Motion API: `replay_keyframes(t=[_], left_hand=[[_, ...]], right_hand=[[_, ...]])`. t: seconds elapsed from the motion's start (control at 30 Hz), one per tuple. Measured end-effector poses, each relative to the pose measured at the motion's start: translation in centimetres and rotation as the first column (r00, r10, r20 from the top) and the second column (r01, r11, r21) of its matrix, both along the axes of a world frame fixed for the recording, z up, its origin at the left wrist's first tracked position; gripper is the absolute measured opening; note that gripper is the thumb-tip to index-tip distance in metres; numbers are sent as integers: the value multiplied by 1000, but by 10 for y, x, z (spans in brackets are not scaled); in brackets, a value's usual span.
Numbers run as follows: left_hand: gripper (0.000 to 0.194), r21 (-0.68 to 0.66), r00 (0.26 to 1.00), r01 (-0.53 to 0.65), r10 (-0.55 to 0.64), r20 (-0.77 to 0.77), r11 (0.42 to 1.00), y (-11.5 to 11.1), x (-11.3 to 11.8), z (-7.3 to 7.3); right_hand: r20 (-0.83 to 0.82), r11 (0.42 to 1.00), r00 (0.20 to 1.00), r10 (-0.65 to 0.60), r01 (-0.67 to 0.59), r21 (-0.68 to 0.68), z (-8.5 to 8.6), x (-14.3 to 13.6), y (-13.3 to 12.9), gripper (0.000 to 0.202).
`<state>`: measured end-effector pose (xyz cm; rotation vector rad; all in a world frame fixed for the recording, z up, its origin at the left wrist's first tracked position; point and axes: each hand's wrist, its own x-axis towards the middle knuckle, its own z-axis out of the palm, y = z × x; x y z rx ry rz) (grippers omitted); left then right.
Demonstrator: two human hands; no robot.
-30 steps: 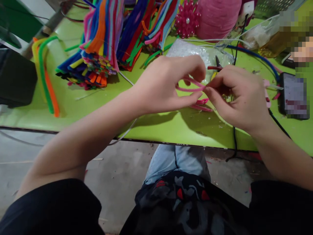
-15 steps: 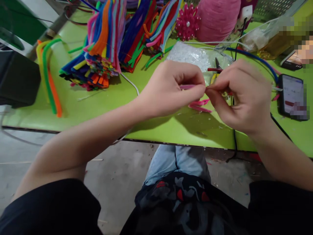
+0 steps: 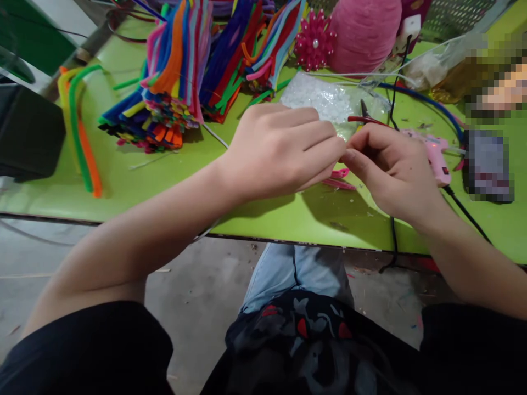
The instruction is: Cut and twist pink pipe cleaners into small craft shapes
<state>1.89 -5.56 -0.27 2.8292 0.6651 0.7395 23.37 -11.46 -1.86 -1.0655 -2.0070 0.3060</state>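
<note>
My left hand (image 3: 284,148) is closed over the table, knuckles up, and its back covers most of what it holds. A pink pipe cleaner showed between its thumb and index finger a moment earlier. Thumb and forefinger of my right hand (image 3: 395,175) are pinched together, their tips touching the left fingertips. What sits in that pinch is too small to make out. Just beneath the hands, folded pink pipe cleaners (image 3: 341,185) lie on the green table (image 3: 197,197). Behind my right hand are pliers (image 3: 364,112) with a red handle, partly hidden.
Bundles of coloured pipe cleaners (image 3: 175,60) stand at the back left. Behind the hands lies a clear plastic bag (image 3: 317,96), with a pink flower (image 3: 315,41) beyond it. A pink glue gun (image 3: 438,159), its cord and a phone (image 3: 489,164) are at the right.
My left hand has rolled over, so its back now hides the pink pipe cleaner. My right hand has shifted slightly left and down, uncovering the glue gun.
</note>
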Motion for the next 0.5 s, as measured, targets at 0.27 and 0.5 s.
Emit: replay_keyframes(t=[0.27, 0.5], left_hand=[[22, -706, 927, 124, 172, 333, 697, -17, 13, 8], [28, -964, 964, 264, -41, 263, 27, -3, 13, 7]], right_hand=[[242, 847, 970, -5, -125, 517, 4, 9, 7, 12], [546, 627, 831, 105, -482, 613, 11, 22, 6, 23]])
